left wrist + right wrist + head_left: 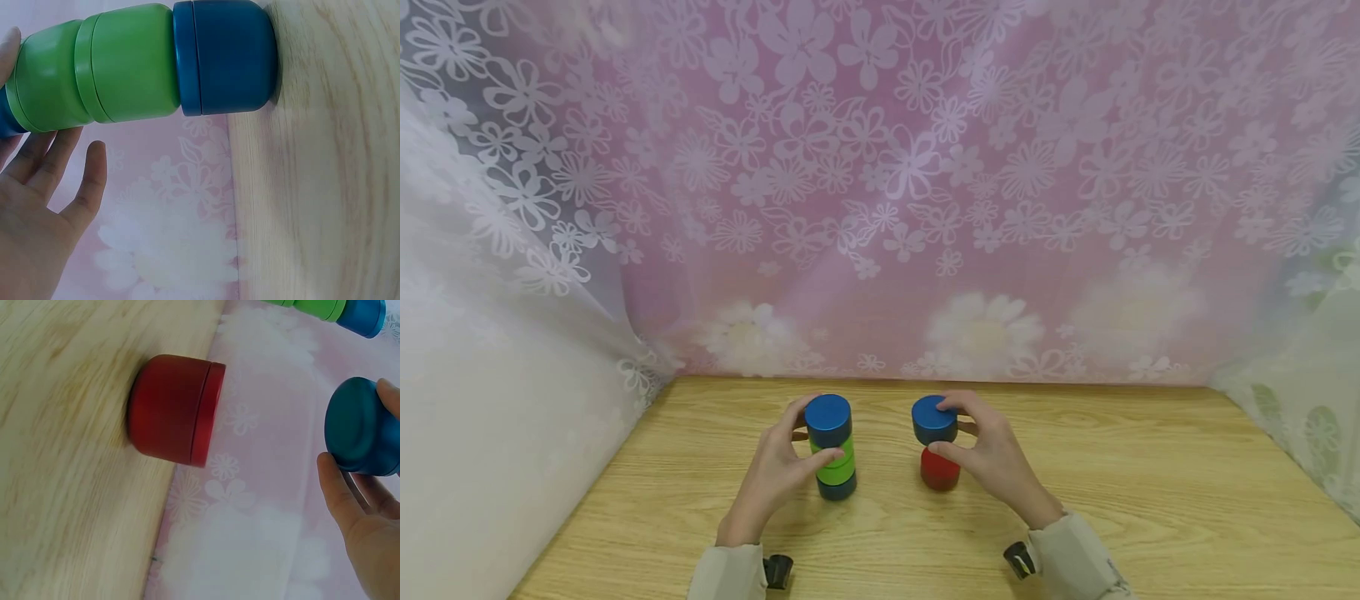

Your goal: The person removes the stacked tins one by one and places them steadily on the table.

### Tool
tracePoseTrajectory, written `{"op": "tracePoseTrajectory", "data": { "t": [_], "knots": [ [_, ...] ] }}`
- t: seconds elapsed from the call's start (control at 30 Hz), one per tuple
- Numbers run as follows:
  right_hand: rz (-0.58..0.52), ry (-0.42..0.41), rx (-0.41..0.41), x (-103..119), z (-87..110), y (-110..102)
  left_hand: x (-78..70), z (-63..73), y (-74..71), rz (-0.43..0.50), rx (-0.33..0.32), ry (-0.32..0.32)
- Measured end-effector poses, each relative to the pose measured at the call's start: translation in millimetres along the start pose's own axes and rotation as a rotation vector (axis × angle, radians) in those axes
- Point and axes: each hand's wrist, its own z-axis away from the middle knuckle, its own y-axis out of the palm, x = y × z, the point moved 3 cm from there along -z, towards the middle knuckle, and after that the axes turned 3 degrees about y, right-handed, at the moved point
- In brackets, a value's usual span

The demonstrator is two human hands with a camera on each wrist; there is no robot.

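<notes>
A stack of small round lidded tins stands on the table in front of my left hand (775, 462). From the bottom it has a blue tin (234, 59), two green tins (134, 62) and a blue tin (828, 421) on top. My left thumb and fingers grip the stack near the upper green tin, while one finger stands off it. My right hand (996, 458) holds another blue tin (359, 428) in the air, pinched between thumb and fingers. Below it a red tin (172, 409) rests upright on the table; a gap separates the two.
The wood-grain table (1150, 475) reaches back to a pink flowered curtain (880, 250). Pale cloth (512, 400) hangs along the left side, and more hangs at the right. Each wrist carries a small black device (778, 572) near the sleeve.
</notes>
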Motion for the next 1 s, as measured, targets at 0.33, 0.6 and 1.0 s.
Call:
{"op": "tracePoseTrajectory", "data": {
  "t": [0.33, 0.6, 1.0],
  "knots": [
    [0.016, 0.045, -0.003, -4.3, 4.8, -6.1, -0.1, -0.5, 0.2, -0.007, -0.002, 0.002],
    [0.051, 0.062, -0.011, -10.6, 9.4, -12.1, 0.8, 0.4, 0.8, 0.004, -0.005, -0.014],
    [0.082, 0.046, 0.010, -16.4, 14.6, -20.6, 1.1, 0.6, 0.7, 0.007, -0.006, -0.012]
  ]
}}
